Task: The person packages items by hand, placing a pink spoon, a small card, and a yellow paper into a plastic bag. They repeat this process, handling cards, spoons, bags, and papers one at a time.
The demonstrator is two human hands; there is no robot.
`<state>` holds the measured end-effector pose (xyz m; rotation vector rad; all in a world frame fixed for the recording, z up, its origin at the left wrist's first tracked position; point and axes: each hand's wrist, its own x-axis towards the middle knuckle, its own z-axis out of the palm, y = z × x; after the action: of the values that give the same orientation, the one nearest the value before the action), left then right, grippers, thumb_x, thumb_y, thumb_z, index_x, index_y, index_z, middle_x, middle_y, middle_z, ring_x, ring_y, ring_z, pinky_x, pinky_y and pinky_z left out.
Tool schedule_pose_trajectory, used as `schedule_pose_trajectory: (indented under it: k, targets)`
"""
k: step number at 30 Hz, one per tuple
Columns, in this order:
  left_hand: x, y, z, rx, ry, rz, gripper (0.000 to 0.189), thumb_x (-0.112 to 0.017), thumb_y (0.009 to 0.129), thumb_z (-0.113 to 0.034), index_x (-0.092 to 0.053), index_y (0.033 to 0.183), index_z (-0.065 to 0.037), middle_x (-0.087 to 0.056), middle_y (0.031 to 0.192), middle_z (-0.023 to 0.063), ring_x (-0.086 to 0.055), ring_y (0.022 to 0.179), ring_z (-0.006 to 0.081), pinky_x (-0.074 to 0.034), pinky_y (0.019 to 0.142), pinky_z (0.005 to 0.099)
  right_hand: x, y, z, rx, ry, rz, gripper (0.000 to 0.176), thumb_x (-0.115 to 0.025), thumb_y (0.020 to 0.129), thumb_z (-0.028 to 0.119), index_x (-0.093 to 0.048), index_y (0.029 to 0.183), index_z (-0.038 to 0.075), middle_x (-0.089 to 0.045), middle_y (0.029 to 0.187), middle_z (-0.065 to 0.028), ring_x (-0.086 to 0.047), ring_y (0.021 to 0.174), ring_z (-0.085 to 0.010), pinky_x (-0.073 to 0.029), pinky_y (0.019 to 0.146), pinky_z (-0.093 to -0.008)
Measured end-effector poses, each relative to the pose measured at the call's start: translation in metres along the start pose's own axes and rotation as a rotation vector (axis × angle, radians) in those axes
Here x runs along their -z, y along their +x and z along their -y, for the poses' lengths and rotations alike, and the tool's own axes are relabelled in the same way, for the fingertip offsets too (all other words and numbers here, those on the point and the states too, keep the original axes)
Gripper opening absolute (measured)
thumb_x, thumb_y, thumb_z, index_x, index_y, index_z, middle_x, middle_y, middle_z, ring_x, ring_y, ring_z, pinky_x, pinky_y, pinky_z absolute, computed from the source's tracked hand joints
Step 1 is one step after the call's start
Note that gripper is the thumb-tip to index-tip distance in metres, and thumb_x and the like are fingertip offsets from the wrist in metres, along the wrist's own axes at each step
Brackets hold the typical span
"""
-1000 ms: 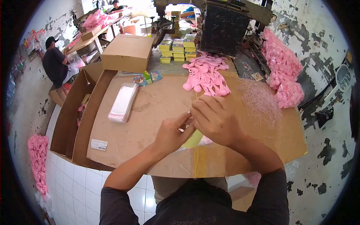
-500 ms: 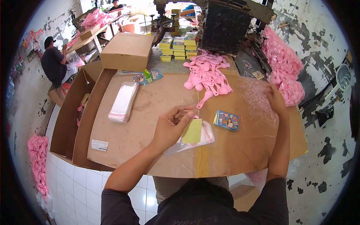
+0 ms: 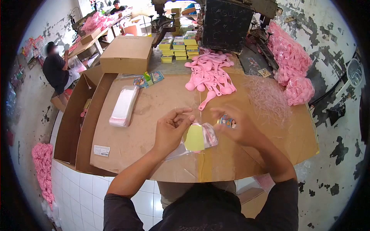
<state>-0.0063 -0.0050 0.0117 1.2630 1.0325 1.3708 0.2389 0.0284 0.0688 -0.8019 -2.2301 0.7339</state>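
Note:
My left hand (image 3: 171, 129) is closed, thumb and fingers pinched at the upper left edge of a yellow card (image 3: 194, 139), with a bit of pink showing at its top. Beneath the card lie clear plastic bags (image 3: 210, 136) at the front middle of the cardboard. My right hand (image 3: 241, 127) hovers just right of it, fingers curled and blurred by motion. It partly covers a small stack of picture cards (image 3: 231, 122). Pink plastic spoons (image 3: 212, 75) form a heap beyond both hands, one spoon (image 3: 207, 101) lying nearest to them.
A bundle of clear bags (image 3: 124, 106) lies at left, near a carton (image 3: 127, 54). Stacks of yellow-edged cards (image 3: 179, 48) stand at the back beside a black machine (image 3: 223, 29). Thin plastic strands (image 3: 268, 100) and bagged pink spoons (image 3: 289, 54) are at right. Another person (image 3: 56, 71) sits far left.
My right hand has swung left from the plastic strands to beside the yellow card, over the picture cards. My left hand stays pinched at the card. The view has shifted slightly.

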Motion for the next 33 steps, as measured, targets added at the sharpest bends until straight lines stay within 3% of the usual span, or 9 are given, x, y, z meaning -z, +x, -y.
schedule_pose_trajectory:
  k: [6,9,17,26,33]
  targets:
    - [0.000,-0.003,0.002,-0.029,0.040,0.012,0.030,-0.068,0.098,-0.007,-0.062,0.125,0.005,-0.075,0.103,0.0146,-0.072,0.094,0.0157,-0.058,0.082,0.0276,-0.046,0.007,-0.015,-0.330,0.569,0.100,0.033,-0.068,0.097,0.005,-0.060,0.128,-0.001,-0.069,0.106,-0.0058,-0.065,0.093,-0.0109,-0.052,0.083,-0.0274]
    - [0.002,0.000,-0.003,-0.015,-0.085,0.067,0.028,-0.068,0.099,-0.008,-0.063,0.123,0.005,-0.075,0.103,0.0134,-0.071,0.097,0.0149,-0.058,0.084,0.0288,-0.045,0.009,-0.021,-0.307,0.669,0.082,0.027,-0.065,0.098,0.006,-0.062,0.124,-0.004,-0.070,0.101,-0.0048,-0.064,0.090,-0.0075,-0.052,0.080,-0.0251]
    - [0.012,0.004,0.002,0.085,0.054,0.178,0.023,-0.068,0.099,-0.008,-0.068,0.120,0.001,-0.075,0.103,0.0073,-0.070,0.090,0.0118,-0.057,0.078,0.0263,-0.028,0.009,-0.035,-0.282,0.605,0.078,0.021,-0.066,0.098,0.006,-0.069,0.116,-0.004,-0.072,0.107,-0.0063,-0.067,0.097,-0.0099,-0.053,0.085,-0.0260]
    - [0.007,0.004,0.008,0.060,-0.066,0.117,0.017,-0.073,0.095,-0.009,-0.069,0.109,0.000,-0.075,0.098,0.0069,-0.070,0.084,0.0097,-0.058,0.071,0.0238,-0.032,0.007,-0.041,-0.338,0.654,0.063,0.020,-0.067,0.097,0.006,-0.071,0.115,-0.004,-0.073,0.104,-0.0062,-0.067,0.093,-0.0095,-0.054,0.083,-0.0258]
    - [0.011,0.005,0.008,0.102,-0.029,0.109,0.017,-0.071,0.096,-0.005,-0.069,0.111,0.001,-0.075,0.102,0.0070,-0.070,0.089,0.0095,-0.058,0.076,0.0245,-0.028,0.006,-0.038,-0.343,0.649,0.023,0.020,-0.068,0.097,0.006,-0.072,0.114,-0.003,-0.073,0.100,-0.0042,-0.066,0.088,-0.0083,-0.053,0.078,-0.0244]
